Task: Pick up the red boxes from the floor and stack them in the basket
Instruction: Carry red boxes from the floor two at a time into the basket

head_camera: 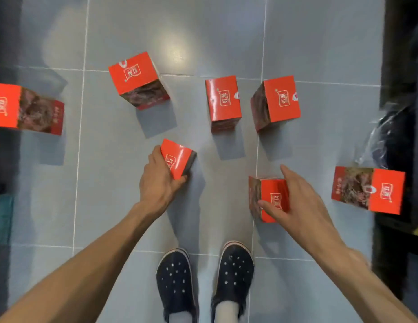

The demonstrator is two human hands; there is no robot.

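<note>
Gripping a tilted red box (177,159) on the grey floor (124,206) with left hand (158,180) fingers curled round it, right hand (296,199) pinching another box (269,197) beside the shoes (203,283).

Both forearms are showing bare, no sleeves or wristwear visible. The person is wearing dark navy perforated clogs (204,278) with pale sole edging, lower centre of frame, over light grey socks (204,314).
</note>
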